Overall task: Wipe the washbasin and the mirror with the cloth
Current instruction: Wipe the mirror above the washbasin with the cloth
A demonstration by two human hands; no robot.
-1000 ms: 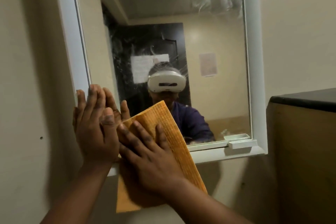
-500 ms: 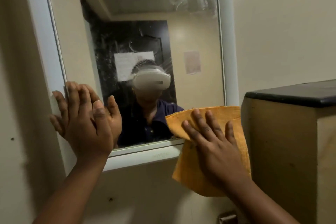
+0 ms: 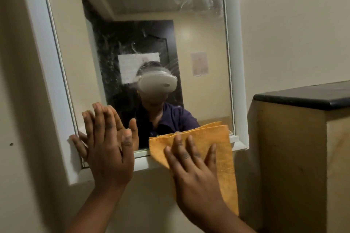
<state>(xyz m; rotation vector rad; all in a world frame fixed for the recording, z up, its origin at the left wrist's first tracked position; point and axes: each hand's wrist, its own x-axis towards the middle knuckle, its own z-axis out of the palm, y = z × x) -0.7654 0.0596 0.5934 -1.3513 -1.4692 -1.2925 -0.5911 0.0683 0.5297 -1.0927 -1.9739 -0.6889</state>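
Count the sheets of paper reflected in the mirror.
2. A white sheet shows on the dark door behind the person's head; a smaller pale sheet hangs on the wall to its right. The hands or cloth may hide others.

Dim, warm indoor light; the mirror (image 3: pixel 198 43) shows hazy smears, soft shadow flanks its frame (image 3: pixel 51 73), straight edges bow outward.
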